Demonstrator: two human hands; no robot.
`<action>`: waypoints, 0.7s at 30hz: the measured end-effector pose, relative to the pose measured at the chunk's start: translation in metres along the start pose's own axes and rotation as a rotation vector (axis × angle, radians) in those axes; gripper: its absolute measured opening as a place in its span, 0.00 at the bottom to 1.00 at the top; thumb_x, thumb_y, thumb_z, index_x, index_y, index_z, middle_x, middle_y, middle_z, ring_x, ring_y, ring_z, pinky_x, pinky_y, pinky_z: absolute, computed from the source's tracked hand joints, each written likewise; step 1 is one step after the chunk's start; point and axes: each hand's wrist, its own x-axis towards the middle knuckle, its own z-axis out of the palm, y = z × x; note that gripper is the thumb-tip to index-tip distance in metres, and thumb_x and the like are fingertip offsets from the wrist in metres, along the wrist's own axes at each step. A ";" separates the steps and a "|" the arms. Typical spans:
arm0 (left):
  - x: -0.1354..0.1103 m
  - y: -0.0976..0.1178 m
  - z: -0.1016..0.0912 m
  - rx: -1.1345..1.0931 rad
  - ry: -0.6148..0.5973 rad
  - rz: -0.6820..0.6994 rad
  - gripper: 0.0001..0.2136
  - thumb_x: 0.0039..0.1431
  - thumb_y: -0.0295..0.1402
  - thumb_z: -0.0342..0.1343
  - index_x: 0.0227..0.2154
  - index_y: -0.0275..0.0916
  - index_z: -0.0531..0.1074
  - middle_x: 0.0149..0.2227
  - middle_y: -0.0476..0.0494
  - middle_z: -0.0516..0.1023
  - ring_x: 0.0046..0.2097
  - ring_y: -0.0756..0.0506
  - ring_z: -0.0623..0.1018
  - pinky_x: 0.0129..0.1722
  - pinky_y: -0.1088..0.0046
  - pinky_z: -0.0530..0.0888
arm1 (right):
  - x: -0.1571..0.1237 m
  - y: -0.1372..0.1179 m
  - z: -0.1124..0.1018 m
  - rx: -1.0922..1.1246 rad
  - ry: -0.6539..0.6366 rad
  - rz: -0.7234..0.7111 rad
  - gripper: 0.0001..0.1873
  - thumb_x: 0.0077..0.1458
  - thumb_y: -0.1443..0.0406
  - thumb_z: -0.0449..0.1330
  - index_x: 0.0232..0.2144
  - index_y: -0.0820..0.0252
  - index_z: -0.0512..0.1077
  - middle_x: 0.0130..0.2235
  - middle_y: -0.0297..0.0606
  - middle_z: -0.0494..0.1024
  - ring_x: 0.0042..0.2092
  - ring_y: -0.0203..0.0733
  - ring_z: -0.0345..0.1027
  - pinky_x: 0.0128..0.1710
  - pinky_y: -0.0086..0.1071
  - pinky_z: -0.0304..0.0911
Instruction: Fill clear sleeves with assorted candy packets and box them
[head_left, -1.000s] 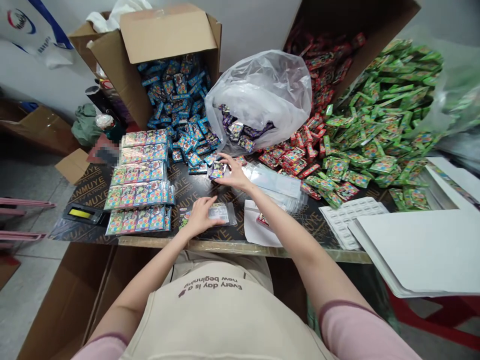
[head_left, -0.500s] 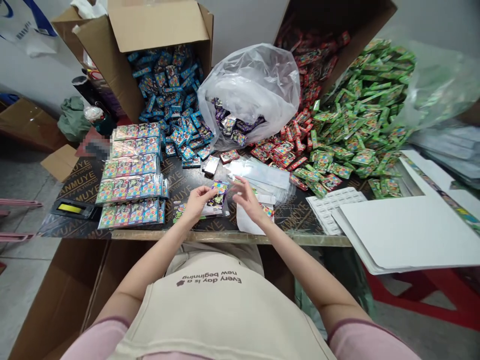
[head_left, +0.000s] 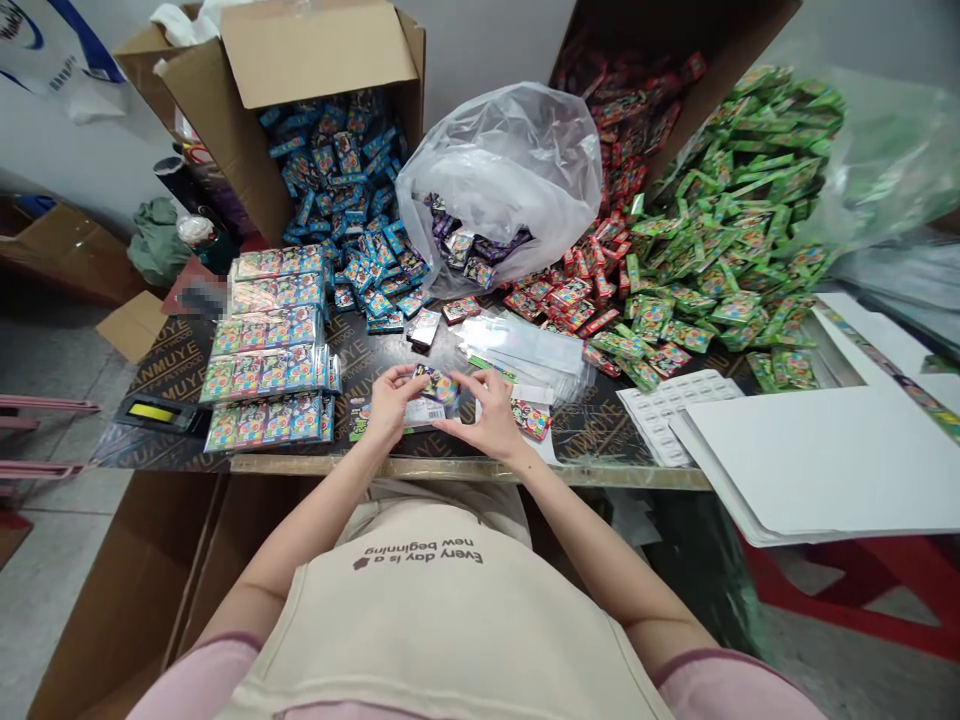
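Left hand (head_left: 390, 402): clamped on purple packet (head_left: 438, 384), left end.
Right hand (head_left: 492, 414): fingertips at its right end, thumb spread below; contact unclear.
Location: packet between both hands, above bagged card (head_left: 424, 412), tabletop (head_left: 592, 446) front.

Glossy plastic bag (head_left: 517, 150); blurred packet (head_left: 442, 385), seemingly smooth.

At the centre, the hands (head_left: 491, 415) partly cover a blurred packet (head_left: 437, 383). Right of centre, print on the label sheets (head_left: 679, 412) is too small to read. Pixelation masks a dark object (head_left: 201, 297) at left; the top edge crops the upper-right carton (head_left: 735, 45).
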 end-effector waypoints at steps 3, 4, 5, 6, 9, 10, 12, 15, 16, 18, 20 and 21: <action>0.007 0.005 -0.007 0.017 -0.020 -0.028 0.27 0.25 0.35 0.74 0.32 0.34 0.72 0.23 0.50 0.78 0.24 0.51 0.75 0.29 0.75 0.71 | -0.005 0.001 -0.008 0.055 -0.007 -0.043 0.21 0.47 0.47 0.65 0.37 0.55 0.75 0.41 0.42 0.71 0.47 0.52 0.66 0.51 0.48 0.57; 0.007 0.005 -0.009 0.039 -0.051 -0.048 0.27 0.25 0.35 0.74 0.33 0.34 0.72 0.23 0.50 0.78 0.24 0.51 0.75 0.28 0.75 0.72 | -0.006 0.001 -0.010 0.072 -0.015 -0.064 0.25 0.46 0.46 0.66 0.41 0.55 0.74 0.46 0.44 0.70 0.51 0.54 0.64 0.53 0.49 0.56; 0.007 0.003 -0.009 0.060 -0.081 -0.065 0.28 0.26 0.35 0.75 0.34 0.34 0.72 0.23 0.50 0.78 0.24 0.51 0.75 0.28 0.74 0.72 | -0.006 0.001 -0.012 0.081 -0.033 -0.090 0.32 0.44 0.46 0.66 0.48 0.55 0.71 0.53 0.46 0.68 0.56 0.56 0.61 0.55 0.50 0.55; 0.005 0.001 -0.009 0.080 -0.106 -0.075 0.28 0.26 0.35 0.75 0.35 0.34 0.72 0.22 0.50 0.77 0.24 0.51 0.75 0.28 0.74 0.72 | -0.005 0.001 -0.013 0.085 -0.061 -0.125 0.39 0.43 0.45 0.67 0.54 0.54 0.66 0.58 0.48 0.63 0.60 0.58 0.57 0.57 0.51 0.53; 0.001 -0.010 -0.007 0.145 -0.165 -0.076 0.29 0.30 0.38 0.74 0.38 0.35 0.71 0.22 0.51 0.77 0.25 0.50 0.75 0.30 0.73 0.72 | -0.003 0.000 -0.011 0.086 -0.133 -0.230 0.46 0.45 0.50 0.67 0.62 0.53 0.54 0.62 0.48 0.61 0.64 0.58 0.52 0.60 0.52 0.48; 0.001 -0.013 -0.008 0.185 -0.193 -0.066 0.29 0.33 0.40 0.73 0.40 0.35 0.71 0.24 0.49 0.77 0.26 0.49 0.76 0.31 0.71 0.73 | -0.003 0.001 -0.011 0.088 -0.136 -0.252 0.44 0.46 0.53 0.66 0.62 0.53 0.54 0.59 0.47 0.65 0.62 0.56 0.55 0.60 0.51 0.49; 0.004 -0.018 -0.015 0.329 -0.258 0.015 0.29 0.41 0.45 0.69 0.45 0.36 0.70 0.29 0.45 0.79 0.33 0.45 0.78 0.37 0.67 0.74 | -0.002 0.007 -0.010 0.074 -0.109 -0.248 0.41 0.45 0.56 0.66 0.60 0.53 0.57 0.55 0.44 0.70 0.58 0.54 0.61 0.59 0.49 0.49; 0.012 -0.021 -0.034 0.782 -0.372 0.327 0.33 0.46 0.46 0.66 0.54 0.39 0.67 0.49 0.35 0.75 0.53 0.37 0.74 0.53 0.56 0.68 | -0.002 0.027 -0.010 -0.032 -0.021 -0.161 0.38 0.44 0.55 0.65 0.57 0.54 0.61 0.52 0.43 0.72 0.54 0.55 0.64 0.59 0.50 0.46; 0.015 -0.022 -0.042 0.977 -0.408 0.434 0.37 0.42 0.45 0.68 0.56 0.40 0.65 0.55 0.34 0.71 0.58 0.34 0.69 0.58 0.53 0.63 | -0.002 0.036 -0.009 -0.073 0.004 -0.134 0.37 0.44 0.54 0.65 0.56 0.54 0.62 0.51 0.44 0.73 0.54 0.55 0.65 0.60 0.51 0.44; 0.019 -0.025 -0.056 1.327 -0.481 0.563 0.46 0.35 0.42 0.72 0.60 0.41 0.61 0.58 0.33 0.67 0.60 0.31 0.65 0.61 0.48 0.56 | -0.004 0.051 -0.007 -0.131 0.020 -0.109 0.36 0.44 0.54 0.65 0.55 0.55 0.62 0.50 0.44 0.73 0.53 0.55 0.66 0.60 0.52 0.41; 0.021 -0.029 -0.066 1.526 -0.527 0.604 0.51 0.35 0.40 0.72 0.64 0.40 0.55 0.54 0.33 0.68 0.57 0.31 0.67 0.59 0.49 0.58 | -0.007 0.061 -0.003 -0.161 -0.008 -0.103 0.36 0.45 0.54 0.65 0.55 0.55 0.62 0.50 0.44 0.73 0.53 0.55 0.66 0.60 0.52 0.40; 0.022 -0.031 -0.069 1.564 -0.537 0.618 0.51 0.38 0.40 0.71 0.65 0.39 0.52 0.53 0.34 0.69 0.55 0.32 0.67 0.58 0.51 0.60 | -0.009 0.064 -0.001 -0.166 -0.033 -0.103 0.35 0.45 0.54 0.65 0.55 0.55 0.62 0.51 0.45 0.73 0.54 0.55 0.66 0.61 0.53 0.39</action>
